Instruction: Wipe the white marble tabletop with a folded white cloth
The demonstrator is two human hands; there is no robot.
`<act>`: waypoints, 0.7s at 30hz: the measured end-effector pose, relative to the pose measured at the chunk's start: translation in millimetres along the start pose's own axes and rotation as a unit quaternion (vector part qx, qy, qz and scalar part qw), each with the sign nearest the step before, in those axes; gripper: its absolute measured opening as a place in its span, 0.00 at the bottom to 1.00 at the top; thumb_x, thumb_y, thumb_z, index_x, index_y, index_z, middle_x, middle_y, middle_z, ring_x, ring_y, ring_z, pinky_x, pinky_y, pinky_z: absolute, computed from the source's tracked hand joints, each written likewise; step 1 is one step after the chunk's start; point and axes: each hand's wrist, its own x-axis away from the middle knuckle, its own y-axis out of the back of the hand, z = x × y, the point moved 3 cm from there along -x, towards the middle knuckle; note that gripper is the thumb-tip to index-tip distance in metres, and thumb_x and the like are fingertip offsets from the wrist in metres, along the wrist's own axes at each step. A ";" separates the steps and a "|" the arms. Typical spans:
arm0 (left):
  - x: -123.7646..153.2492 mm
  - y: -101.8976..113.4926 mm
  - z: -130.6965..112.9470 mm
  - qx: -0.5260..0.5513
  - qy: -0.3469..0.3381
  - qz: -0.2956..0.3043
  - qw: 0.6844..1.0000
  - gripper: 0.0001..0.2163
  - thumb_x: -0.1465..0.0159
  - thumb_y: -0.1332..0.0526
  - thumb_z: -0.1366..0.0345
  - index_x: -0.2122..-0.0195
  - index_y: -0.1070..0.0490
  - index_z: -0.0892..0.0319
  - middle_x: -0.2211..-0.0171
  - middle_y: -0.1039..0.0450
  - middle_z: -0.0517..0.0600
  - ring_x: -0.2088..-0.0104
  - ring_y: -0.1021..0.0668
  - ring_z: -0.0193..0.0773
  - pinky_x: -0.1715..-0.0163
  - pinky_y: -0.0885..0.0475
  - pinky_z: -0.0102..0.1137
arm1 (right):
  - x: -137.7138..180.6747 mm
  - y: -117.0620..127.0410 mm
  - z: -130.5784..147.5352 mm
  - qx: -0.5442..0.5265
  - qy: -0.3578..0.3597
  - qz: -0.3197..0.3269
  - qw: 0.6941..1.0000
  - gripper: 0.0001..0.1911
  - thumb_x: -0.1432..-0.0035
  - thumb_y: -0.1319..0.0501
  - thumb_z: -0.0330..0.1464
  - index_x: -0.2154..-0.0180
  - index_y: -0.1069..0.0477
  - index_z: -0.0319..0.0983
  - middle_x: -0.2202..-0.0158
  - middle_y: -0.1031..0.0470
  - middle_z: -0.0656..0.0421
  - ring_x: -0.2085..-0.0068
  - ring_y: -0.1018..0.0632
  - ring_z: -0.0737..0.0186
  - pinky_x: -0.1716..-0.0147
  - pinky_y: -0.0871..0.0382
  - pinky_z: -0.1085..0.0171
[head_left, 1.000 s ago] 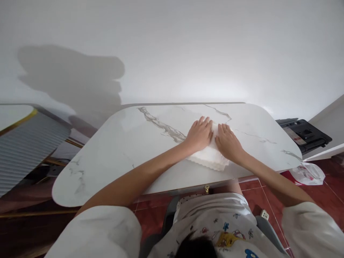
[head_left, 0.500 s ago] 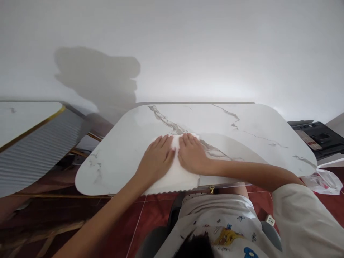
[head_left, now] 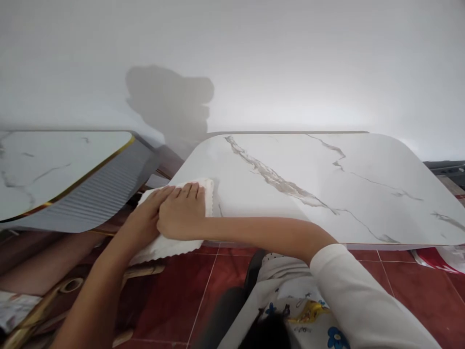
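A white cloth (head_left: pixel 174 248) with a scalloped edge lies over the left end of a white marble-patterned tabletop (head_left: pixel 247 194), and part of it hangs past the near edge. My right hand (head_left: pixel 182 212) rests flat on the cloth, fingers stretched out and pointing away from me. Beside it and partly overlapped by it, my left hand (head_left: pixel 147 218) also presses on the cloth, with its fingers extended. The left thumb is hidden behind the right hand.
To the left stands another marble-patterned table (head_left: pixel 54 169) with a gold edge and a grey ribbed side. A pale wall (head_left: pixel 290 63) rises behind both. Below is a red tiled floor (head_left: pixel 174 295). A black object (head_left: pixel 446 167) sits beyond the right end.
Both hands have slid the cloth leftward from the middle of the tabletop to its left end. The hands are now closer together and overlap. The view has shifted left.
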 end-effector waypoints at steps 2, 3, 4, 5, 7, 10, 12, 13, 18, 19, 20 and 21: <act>-2.4 -1.6 12.5 0.032 0.038 -0.005 0.999 0.28 0.36 0.57 0.55 0.33 0.49 0.37 0.35 0.39 0.36 0.36 0.34 0.43 0.34 0.41 0.42 | -6.8 -10.0 4.1 -0.007 0.000 -0.023 1.000 0.30 0.34 0.49 0.34 0.38 0.42 0.20 0.35 0.42 0.37 0.34 0.38 0.42 0.41 0.37 0.46; -5.2 -2.6 17.4 0.034 0.056 -0.004 0.998 0.27 0.35 0.58 0.54 0.34 0.47 0.38 0.34 0.40 0.37 0.35 0.35 0.42 0.34 0.43 0.41 | -10.0 -14.6 4.7 -0.005 0.005 -0.033 0.999 0.29 0.33 0.50 0.33 0.37 0.42 0.20 0.35 0.42 0.37 0.34 0.39 0.43 0.39 0.39 0.47; -9.2 -3.4 21.4 0.029 0.070 0.000 0.997 0.27 0.34 0.60 0.53 0.34 0.46 0.42 0.34 0.40 0.39 0.35 0.35 0.41 0.34 0.43 0.40 | -13.5 -18.5 4.5 0.001 0.010 -0.045 0.999 0.28 0.32 0.52 0.32 0.37 0.43 0.19 0.34 0.43 0.38 0.33 0.40 0.44 0.37 0.41 0.48; -14.1 -3.9 24.8 0.020 0.081 0.005 0.996 0.27 0.33 0.61 0.52 0.34 0.44 0.46 0.34 0.40 0.42 0.35 0.36 0.40 0.34 0.43 0.39 | -17.4 -21.6 3.9 0.007 0.016 -0.057 0.998 0.28 0.31 0.54 0.32 0.37 0.44 0.19 0.34 0.43 0.38 0.33 0.40 0.45 0.36 0.43 0.49; -26.0 -4.8 29.7 -0.008 0.093 0.021 0.995 0.30 0.33 0.64 0.51 0.35 0.42 0.57 0.34 0.39 0.49 0.35 0.35 0.39 0.35 0.42 0.37 | -26.8 -25.4 1.2 0.019 0.020 -0.077 0.997 0.27 0.31 0.56 0.31 0.37 0.44 0.19 0.34 0.43 0.38 0.33 0.40 0.45 0.35 0.47 0.48; -47.4 -7.6 31.2 -0.045 0.075 0.048 0.995 0.32 0.33 0.66 0.53 0.38 0.40 0.67 0.35 0.38 0.56 0.36 0.35 0.39 0.35 0.42 0.35 | -43.2 -26.1 -6.8 0.027 0.010 -0.091 0.995 0.27 0.31 0.56 0.30 0.37 0.44 0.19 0.34 0.42 0.37 0.33 0.40 0.45 0.35 0.49 0.47; -63.3 -10.5 27.0 -0.055 0.035 0.043 0.997 0.30 0.33 0.65 0.56 0.39 0.39 0.66 0.36 0.38 0.55 0.36 0.36 0.39 0.35 0.44 0.38 | -54.8 -25.0 -15.5 0.035 0.007 -0.083 0.996 0.27 0.31 0.55 0.30 0.37 0.45 0.18 0.34 0.43 0.36 0.33 0.41 0.44 0.35 0.50 0.48; -71.8 -12.3 23.8 -0.056 0.016 0.034 0.998 0.28 0.32 0.65 0.57 0.40 0.38 0.65 0.36 0.36 0.54 0.37 0.36 0.39 0.35 0.44 0.41 | -60.6 -23.8 -20.9 0.042 0.008 -0.082 0.996 0.27 0.31 0.56 0.30 0.37 0.45 0.18 0.34 0.43 0.35 0.33 0.41 0.45 0.35 0.51 0.48; -124.0 -27.1 11.0 -0.033 -0.006 0.000 0.999 0.23 0.31 0.60 0.60 0.43 0.35 0.62 0.41 0.31 0.57 0.40 0.32 0.44 0.37 0.41 0.41 | -93.0 -13.2 -58.0 0.085 -0.017 -0.090 0.992 0.26 0.31 0.57 0.29 0.37 0.43 0.20 0.35 0.42 0.36 0.34 0.41 0.45 0.37 0.51 0.49; -136.2 -31.0 9.6 -0.024 -0.016 -0.003 1.000 0.22 0.31 0.58 0.61 0.44 0.34 0.61 0.42 0.31 0.58 0.40 0.32 0.45 0.38 0.41 0.40 | -100.1 -10.2 -66.0 0.093 -0.021 -0.096 0.991 0.26 0.32 0.57 0.29 0.38 0.43 0.21 0.35 0.41 0.36 0.34 0.41 0.45 0.38 0.50 0.50; -148.5 -35.1 8.7 -0.015 -0.026 -0.003 1.000 0.21 0.31 0.57 0.62 0.45 0.33 0.62 0.42 0.31 0.59 0.41 0.31 0.45 0.38 0.42 0.40 | -107.3 -7.1 -73.9 0.100 -0.025 -0.103 0.989 0.25 0.32 0.57 0.28 0.39 0.41 0.22 0.36 0.40 0.37 0.35 0.40 0.45 0.38 0.50 0.50; -160.7 -38.8 8.7 -0.002 -0.030 -0.008 1.000 0.20 0.32 0.56 0.62 0.46 0.32 0.62 0.43 0.31 0.60 0.41 0.31 0.46 0.38 0.41 0.41 | -114.7 -4.3 -81.3 0.105 -0.021 -0.106 0.989 0.25 0.33 0.56 0.28 0.40 0.39 0.22 0.37 0.38 0.37 0.37 0.38 0.44 0.40 0.48 0.51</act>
